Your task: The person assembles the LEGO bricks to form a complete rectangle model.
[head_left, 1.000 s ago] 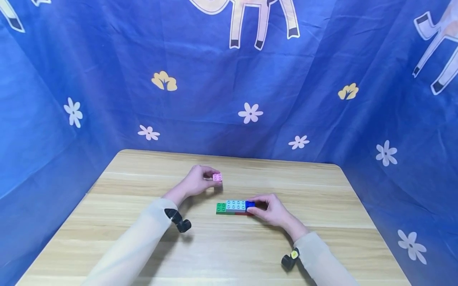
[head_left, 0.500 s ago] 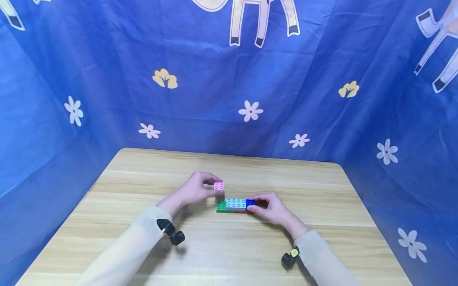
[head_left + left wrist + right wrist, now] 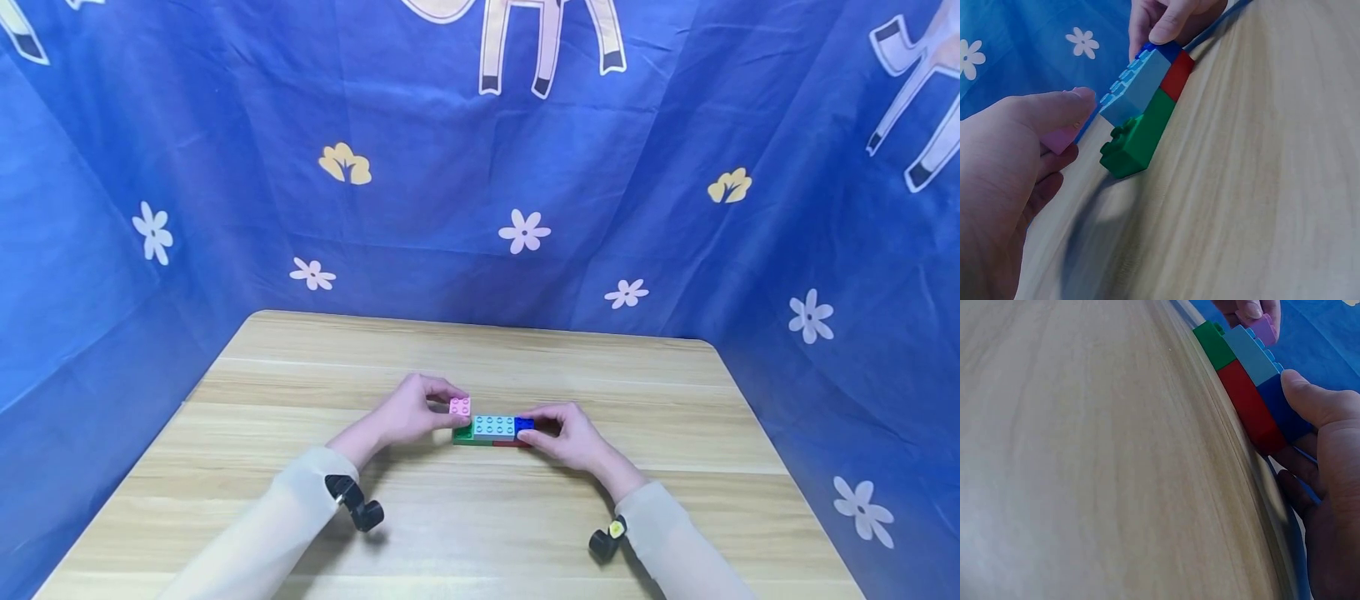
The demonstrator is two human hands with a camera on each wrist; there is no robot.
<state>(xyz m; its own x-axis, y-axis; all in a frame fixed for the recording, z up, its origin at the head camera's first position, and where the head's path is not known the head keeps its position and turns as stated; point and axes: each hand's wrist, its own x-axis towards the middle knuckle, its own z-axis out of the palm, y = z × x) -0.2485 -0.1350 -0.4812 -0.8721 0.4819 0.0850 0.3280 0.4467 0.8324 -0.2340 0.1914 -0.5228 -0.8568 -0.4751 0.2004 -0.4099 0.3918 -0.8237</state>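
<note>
My left hand (image 3: 408, 412) pinches a small pink building brick (image 3: 460, 407) between thumb and fingers, just behind and over the left end of a brick row. In the left wrist view the pink brick is apart from the green brick (image 3: 1141, 140), whose end studs are bare. The green brick and a red brick (image 3: 1247, 403) make up the lower layer. On top sit a light blue brick (image 3: 494, 427), across their joint, and a dark blue brick (image 3: 1282, 409) over the red one. At the right end, my right hand (image 3: 573, 442) holds the dark blue brick by its sides.
The row stands on a light wooden table (image 3: 480, 533), near its middle. Behind and beside the table hangs a blue curtain (image 3: 420, 208) with flowers and animal figures. Each wrist carries a small black camera (image 3: 367, 515).
My left hand has brought the pink brick nearer to me, from the table behind to the green end of the row. My right hand has kept its hold and place.
</note>
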